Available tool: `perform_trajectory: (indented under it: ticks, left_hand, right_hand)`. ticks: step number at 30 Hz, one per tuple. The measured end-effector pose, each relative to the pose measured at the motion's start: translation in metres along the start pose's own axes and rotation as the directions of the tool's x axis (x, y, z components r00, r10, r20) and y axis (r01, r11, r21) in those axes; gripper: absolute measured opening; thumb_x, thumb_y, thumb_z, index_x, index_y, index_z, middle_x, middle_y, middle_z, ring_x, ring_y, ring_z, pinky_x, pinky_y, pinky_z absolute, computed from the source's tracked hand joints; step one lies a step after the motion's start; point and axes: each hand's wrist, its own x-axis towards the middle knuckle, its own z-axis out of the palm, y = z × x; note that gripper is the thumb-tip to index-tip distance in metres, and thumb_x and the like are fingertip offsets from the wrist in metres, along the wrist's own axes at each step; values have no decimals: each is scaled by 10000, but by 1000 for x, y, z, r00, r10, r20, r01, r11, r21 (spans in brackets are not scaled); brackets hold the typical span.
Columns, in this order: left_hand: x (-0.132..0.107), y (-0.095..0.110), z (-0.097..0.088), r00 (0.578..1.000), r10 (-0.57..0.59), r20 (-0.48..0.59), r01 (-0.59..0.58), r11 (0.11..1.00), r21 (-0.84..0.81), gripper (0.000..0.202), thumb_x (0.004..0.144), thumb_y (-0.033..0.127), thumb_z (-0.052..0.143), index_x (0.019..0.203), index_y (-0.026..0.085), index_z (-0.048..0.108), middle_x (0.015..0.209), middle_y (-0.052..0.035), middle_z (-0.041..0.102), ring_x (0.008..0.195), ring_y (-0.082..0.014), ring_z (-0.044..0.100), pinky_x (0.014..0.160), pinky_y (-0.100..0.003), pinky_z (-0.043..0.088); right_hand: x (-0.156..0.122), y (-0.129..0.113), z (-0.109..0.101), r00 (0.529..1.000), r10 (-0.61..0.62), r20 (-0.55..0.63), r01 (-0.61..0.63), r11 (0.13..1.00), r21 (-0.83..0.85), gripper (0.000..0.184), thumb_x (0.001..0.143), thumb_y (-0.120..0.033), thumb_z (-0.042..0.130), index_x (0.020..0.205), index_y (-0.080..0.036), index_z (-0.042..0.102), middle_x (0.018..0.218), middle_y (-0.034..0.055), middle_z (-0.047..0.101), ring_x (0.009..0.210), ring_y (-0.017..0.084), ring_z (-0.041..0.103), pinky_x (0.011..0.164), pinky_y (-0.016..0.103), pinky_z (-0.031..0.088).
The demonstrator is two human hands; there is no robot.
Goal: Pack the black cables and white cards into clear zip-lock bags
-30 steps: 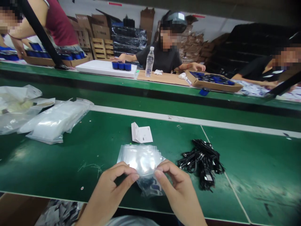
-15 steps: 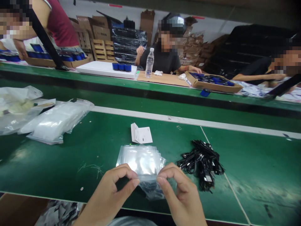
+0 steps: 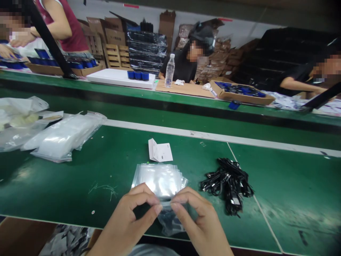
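Having drawn closer together, the left hand [image 3: 130,213] and right hand [image 3: 200,216] are pinching a clear, crinkled plastic bag [image 3: 173,225] at six o'clock, apparently working along its upper edge.

Bag stack [image 3: 158,177] sits ctr. on bench [image 3: 287,174]; leaflets [image 3: 164,153] behind stack, cable bundle [image 3: 231,181] to R, packed bags [image 3: 61,138] to far L. Single bag [image 3: 170,224] is nearer than stack, btwn. L hand [image 3: 130,215] and R hand [image 3: 201,217].

Hiding part of the clear plastic bag [image 3: 170,226] behind the bare right hand [image 3: 200,217], showing marks [image 3: 163,156] too small to read on the folded white paper leaflet [image 3: 165,150]
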Motion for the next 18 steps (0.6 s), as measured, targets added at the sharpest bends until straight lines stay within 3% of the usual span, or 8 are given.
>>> perform_trajectory:
  ticks: [3, 7, 10, 13, 15, 17, 18]
  left_hand:
    - [0, 1, 3, 1000, 23, 14, -23, 1000, 6, 185, 858, 313, 523, 748, 221, 639, 772, 10, 591, 767, -135, 578, 717, -237, 423]
    - [-2, 1, 6, 999, 38, -30, -37, 999, 35, 180, 847, 289, 529, 705, 206, 601, 757, 10, 588, 755, -139, 584, 720, -249, 438]
    - [-2, -1, 8, 998, 58, -40, -55, 996, 71, 170, 851, 282, 525, 716, 214, 603, 759, 16, 607, 780, -145, 600, 870, -305, 410]
    - [-1, 0, 7, 996, 77, -49, -73, 993, 93, 195, 857, 298, 526, 716, 236, 645, 725, 30, 628, 746, -137, 610, 1016, -365, 302]
    - [-6, -1, 1, 995, 80, -62, -72, 989, 127, 218, 851, 308, 527, 691, 244, 662, 690, 22, 623, 720, -144, 608, 919, -326, 399]
    - [-20, -8, -10, 997, 57, -51, -48, 986, 158, 219, 835, 309, 538, 672, 248, 671, 675, 4, 616, 694, -157, 607, 670, -248, 475]
    - [-30, -14, -18, 998, 37, -50, -29, 987, 161, 198, 822, 303, 555, 674, 249, 677, 680, -1, 619, 664, -156, 606, 589, -229, 468]
  right_hand:
    - [-1, 0, 3, 1000, -12, 24, 13, 1000, -17, 152, 866, -193, 502, 753, -189, 604, 735, 22, 602, 711, 158, 581, 643, 259, 437]
    - [-1, 1, 9, 998, -49, -33, 48, 998, -36, 175, 857, -186, 492, 709, -189, 586, 695, 23, 600, 673, 163, 576, 622, 275, 441]
    - [-2, 4, 15, 994, -73, -83, 72, 997, -20, 169, 846, -177, 520, 703, -191, 609, 688, 27, 629, 661, 166, 592, 611, 281, 457]
    - [-4, 6, 19, 986, -107, -128, 111, 993, 26, 131, 823, -180, 581, 719, -199, 657, 696, 27, 676, 659, 171, 626, 622, 292, 486]
    - [-5, 4, 18, 990, -112, -83, 117, 992, 54, 113, 818, -214, 616, 729, -211, 684, 701, 22, 695, 671, 173, 649, 640, 293, 511]
    - [-3, 3, 16, 994, -110, 23, 110, 994, 4, 82, 797, -268, 659, 845, -219, 704, 817, 38, 720, 783, 199, 669, 707, 312, 537]
    - [-1, 4, 14, 991, -113, 77, 118, 991, -68, 191, 781, -286, 679, 957, -213, 690, 933, 61, 717, 891, 227, 659, 776, 346, 536]
